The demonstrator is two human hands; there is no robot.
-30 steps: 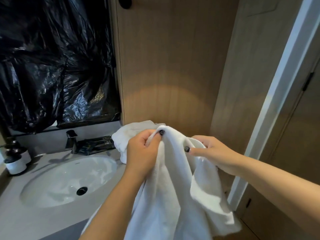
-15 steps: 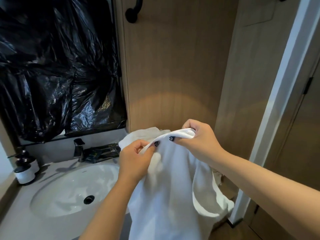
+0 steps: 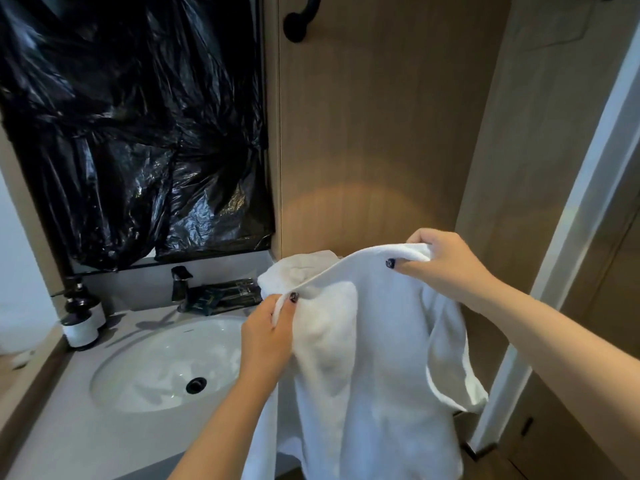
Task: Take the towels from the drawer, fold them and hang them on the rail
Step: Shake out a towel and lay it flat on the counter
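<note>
A white towel (image 3: pixel 374 358) hangs in front of me, held up by its top edge. My left hand (image 3: pixel 268 336) pinches that edge at its left end, low and near the sink. My right hand (image 3: pixel 441 263) grips the same edge further right and higher, so the hem runs taut and slanted between them. Behind my left hand a second white towel (image 3: pixel 294 273) lies bunched on the counter. A black rail end (image 3: pixel 299 19) juts from the wooden wall at the top. No drawer is in view.
A white basin (image 3: pixel 152 368) with a dark drain sits in the grey counter (image 3: pixel 69 431), with a black faucet (image 3: pixel 181 284) behind. Two dark bottles (image 3: pixel 81 318) stand at the left. Black plastic sheeting (image 3: pixel 131 126) covers the mirror. A white door frame (image 3: pixel 568 244) stands right.
My right hand has slid right and upward along the towel's top edge, away from my left hand, spreading the towel wider. The view has tilted up slightly.
</note>
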